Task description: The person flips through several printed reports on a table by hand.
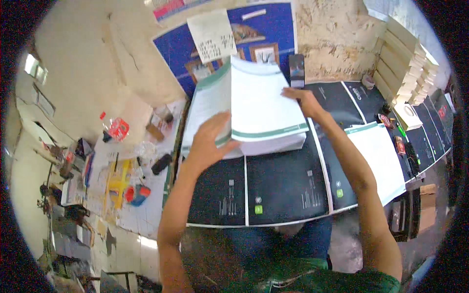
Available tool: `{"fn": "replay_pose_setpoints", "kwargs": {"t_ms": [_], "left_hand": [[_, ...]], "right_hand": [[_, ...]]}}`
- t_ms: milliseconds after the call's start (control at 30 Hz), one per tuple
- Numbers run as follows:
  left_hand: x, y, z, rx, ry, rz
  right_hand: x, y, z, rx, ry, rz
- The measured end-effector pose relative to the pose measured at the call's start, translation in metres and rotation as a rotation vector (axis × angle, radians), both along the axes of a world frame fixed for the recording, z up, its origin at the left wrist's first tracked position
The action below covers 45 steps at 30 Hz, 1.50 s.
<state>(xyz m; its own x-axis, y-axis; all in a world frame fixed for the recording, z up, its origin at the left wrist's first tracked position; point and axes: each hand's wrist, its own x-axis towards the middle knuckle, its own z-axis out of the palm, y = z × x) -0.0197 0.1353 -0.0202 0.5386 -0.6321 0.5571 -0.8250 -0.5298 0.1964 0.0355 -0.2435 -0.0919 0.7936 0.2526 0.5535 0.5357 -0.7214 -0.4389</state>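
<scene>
A thick stack of white printed sheets (266, 100) with green bands along its edges lies on the black-topped table, beside a second pile of sheets (205, 105) on its left. The sheets curve upward at the far side. My left hand (212, 139) lies at the near edge of the left pile, fingers extended and thumb spread toward the right stack. At the stack's right edge, my right hand (308, 102) has its fingers bent over the border of the top sheets. The undersides of its fingers are hidden.
More white sheets (376, 156) lie at the table's right. A phone (296, 71) leans on the wall behind. Stacked booklets (415, 78) stand far right, near a green marker (401, 130). On the left side table are a tape roll (131, 194) and a red-and-clear plastic item (118, 129).
</scene>
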Motion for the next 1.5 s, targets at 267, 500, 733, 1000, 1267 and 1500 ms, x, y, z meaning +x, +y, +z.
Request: {"fn": "replay_pose_setpoints", "kwargs": {"t_ms": [267,500,733,1000,1267,1500], "left_hand": [[0.015,-0.007,-0.007,0.058,-0.042,-0.019],[0.01,-0.007,-0.008,0.114,-0.101,0.009],[0.01,-0.009,-0.005,0.17,-0.128,0.056],[0.056,-0.046,0.026,-0.133,-0.19,0.068],[0.191,-0.107,0.006,0.187,0.174,0.457],[0.191,-0.108,-0.017,0.359,0.231,0.56]], "right_hand": [[0.015,-0.005,0.002,-0.04,0.062,-0.067],[0.002,0.002,-0.001,0.062,0.08,-0.055],[-0.01,-0.011,-0.028,0.594,-0.066,-0.324],[-0.063,-0.005,-0.101,0.765,-0.135,-0.686],[-0.061,0.005,-0.098,0.767,-0.112,-0.646],[-0.06,0.009,-0.097,0.749,-0.07,-0.646]]}}
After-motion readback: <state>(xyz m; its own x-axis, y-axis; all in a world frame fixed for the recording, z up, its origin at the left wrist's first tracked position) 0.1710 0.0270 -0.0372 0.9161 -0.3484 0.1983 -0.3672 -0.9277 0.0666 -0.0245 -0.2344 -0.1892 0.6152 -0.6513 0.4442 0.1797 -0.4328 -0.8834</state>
